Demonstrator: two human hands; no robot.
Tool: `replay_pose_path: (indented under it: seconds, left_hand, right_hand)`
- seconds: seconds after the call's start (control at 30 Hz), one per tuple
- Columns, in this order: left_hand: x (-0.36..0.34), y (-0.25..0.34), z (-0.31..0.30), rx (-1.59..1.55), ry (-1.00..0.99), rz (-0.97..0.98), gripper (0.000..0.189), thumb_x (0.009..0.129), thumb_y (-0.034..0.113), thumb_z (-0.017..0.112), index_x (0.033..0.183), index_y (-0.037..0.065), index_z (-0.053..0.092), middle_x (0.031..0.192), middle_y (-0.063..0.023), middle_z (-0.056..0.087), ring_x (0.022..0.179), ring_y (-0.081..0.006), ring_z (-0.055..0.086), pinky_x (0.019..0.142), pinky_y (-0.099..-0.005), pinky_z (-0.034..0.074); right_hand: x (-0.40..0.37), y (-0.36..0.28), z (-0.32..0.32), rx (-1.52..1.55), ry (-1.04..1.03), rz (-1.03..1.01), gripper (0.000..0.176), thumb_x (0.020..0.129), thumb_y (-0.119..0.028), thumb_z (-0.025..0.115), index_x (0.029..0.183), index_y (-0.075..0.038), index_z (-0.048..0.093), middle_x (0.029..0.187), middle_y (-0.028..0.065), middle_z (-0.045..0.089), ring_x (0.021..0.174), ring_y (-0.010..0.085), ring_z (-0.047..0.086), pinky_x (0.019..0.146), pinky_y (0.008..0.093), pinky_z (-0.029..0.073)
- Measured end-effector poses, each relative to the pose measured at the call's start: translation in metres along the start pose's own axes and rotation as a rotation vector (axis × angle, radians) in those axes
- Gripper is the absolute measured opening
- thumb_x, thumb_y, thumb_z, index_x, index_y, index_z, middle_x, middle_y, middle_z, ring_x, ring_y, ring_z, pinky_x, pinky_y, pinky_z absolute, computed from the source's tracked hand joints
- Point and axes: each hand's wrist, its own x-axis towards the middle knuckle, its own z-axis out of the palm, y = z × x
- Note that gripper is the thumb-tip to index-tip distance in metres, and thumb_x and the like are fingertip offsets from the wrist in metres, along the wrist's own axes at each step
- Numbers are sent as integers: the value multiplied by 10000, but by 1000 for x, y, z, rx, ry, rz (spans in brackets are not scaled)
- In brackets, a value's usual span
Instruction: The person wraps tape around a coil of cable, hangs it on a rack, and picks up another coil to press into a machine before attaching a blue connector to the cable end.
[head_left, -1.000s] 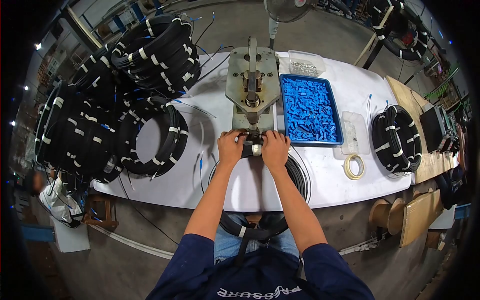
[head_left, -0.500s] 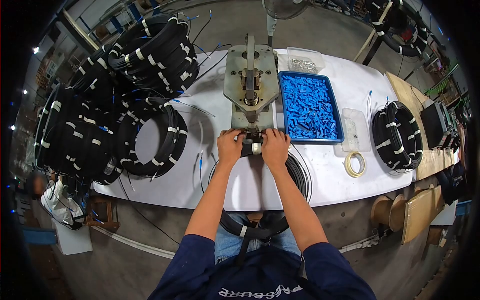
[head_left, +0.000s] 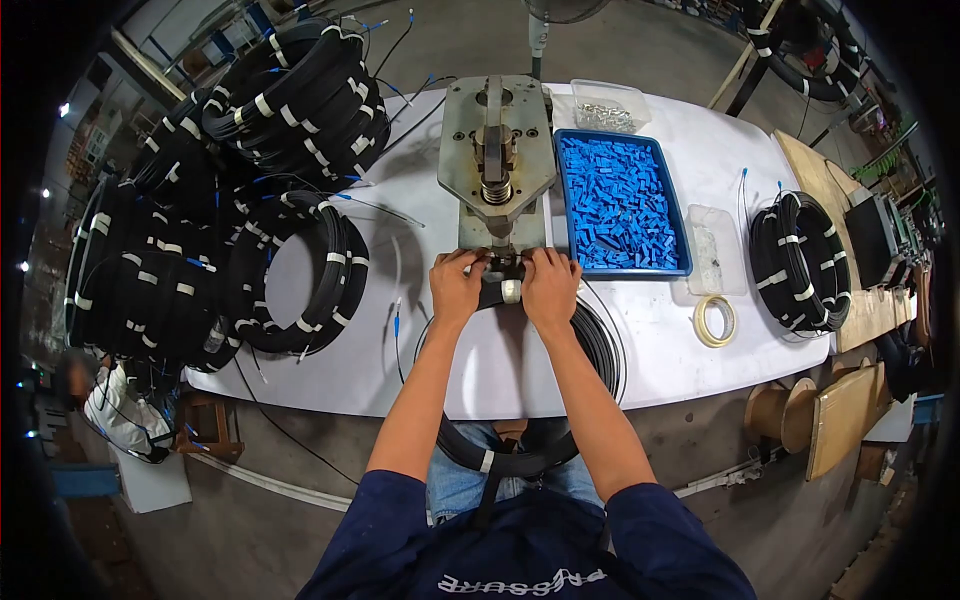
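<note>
At the base of the metal press (head_left: 497,150), my left hand (head_left: 458,287) and my right hand (head_left: 550,287) are side by side with a small gap between them. Both have their fingers bent and closed at the press's lower jaw. What they hold there is too small and too hidden to name. Below the hands, a black cable coil (head_left: 595,350) with white tape bands lies on the white table and hangs over its front edge, under my forearms. One white tape band (head_left: 511,291) shows between my hands.
Right of the press stands a blue tray (head_left: 688,240) of blue pieces, with a clear box (head_left: 640,108) of metal parts behind. A tape roll (head_left: 714,321) and a cable coil (head_left: 798,262) lie further right. Several coils (head_left: 300,110) are stacked at left.
The view has shifted slightly. Both hands stay at the press's lower jaw, with no clear change in their grip.
</note>
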Motion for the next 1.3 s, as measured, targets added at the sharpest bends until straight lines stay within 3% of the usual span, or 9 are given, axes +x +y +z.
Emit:
replay_pose_path:
  seconds: [0.4, 0.5, 0.67, 1.0, 1.23, 1.3]
  left_hand:
    - [1, 2, -1, 123, 32, 73, 139, 815, 123, 648, 909, 118, 750, 904, -63, 717, 805, -329, 595, 722, -407, 484]
    - [0, 6, -4, 155, -20, 21, 159, 813, 122, 658, 941, 95, 749, 962, -88, 710, 883, -337, 597, 793, -409, 467]
    - [-3, 5, -3, 377, -2, 126, 159, 812, 92, 617, 935, 108, 716, 911, -62, 689, 869, -325, 594, 752, -444, 452]
    - [1, 16, 0, 356, -95, 58, 197, 802, 34, 566, 997, 27, 596, 980, -140, 618, 912, -356, 595, 784, -466, 471]
    - [3, 12, 3, 313, -100, 67, 179, 806, 20, 556, 984, 33, 571, 969, -139, 615, 906, -366, 590, 780, -474, 467]
    - [1, 9, 4, 352, -77, 104, 126, 851, 78, 565, 970, 43, 585, 934, -110, 613, 879, -322, 602, 754, -456, 460]
  right_hand:
    - [1, 1, 3, 21, 79, -13, 85, 857, -126, 597, 926, -106, 642, 887, 68, 623, 883, 267, 569, 860, 426, 368]
    - [2, 0, 3, 36, 73, -9, 87, 853, -122, 601, 926, -107, 647, 889, 67, 624, 884, 264, 571, 858, 423, 366]
    - [2, -2, 0, 16, 63, -7, 93, 860, -131, 584, 919, -109, 652, 901, 67, 626, 899, 264, 572, 861, 427, 361]
    - [1, 0, 0, 8, -57, 18, 157, 861, -148, 566, 981, -84, 644, 978, 77, 627, 947, 263, 559, 930, 447, 336]
    - [1, -1, 0, -2, -23, 17, 154, 853, -141, 577, 984, -81, 633, 976, 77, 621, 947, 261, 560, 924, 441, 338]
    - [-1, -2, 0, -2, -21, 16, 151, 852, -139, 579, 980, -81, 632, 975, 77, 621, 944, 260, 560, 923, 441, 338]
